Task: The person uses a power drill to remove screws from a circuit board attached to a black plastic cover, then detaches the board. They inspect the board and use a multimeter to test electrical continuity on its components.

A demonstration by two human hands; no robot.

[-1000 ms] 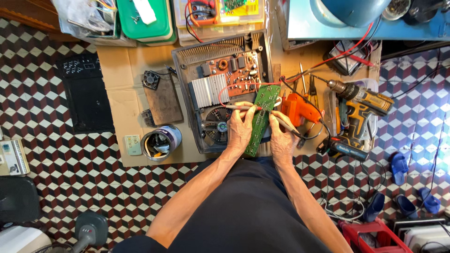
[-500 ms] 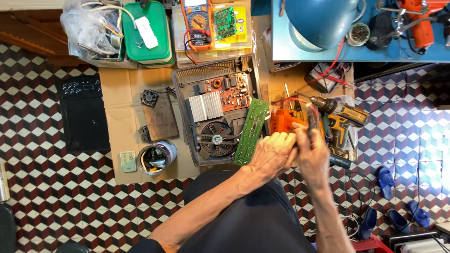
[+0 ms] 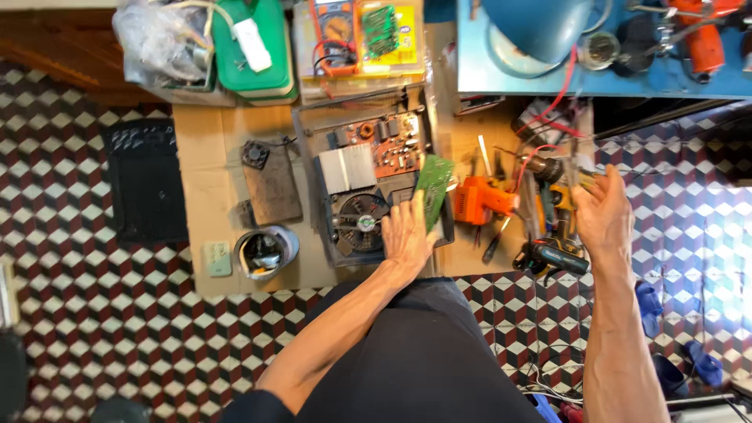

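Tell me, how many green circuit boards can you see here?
2. One green circuit board stands on edge against the opened device, by the left hand. A smaller one lies on the yellow pack at the top. Others may be hidden.
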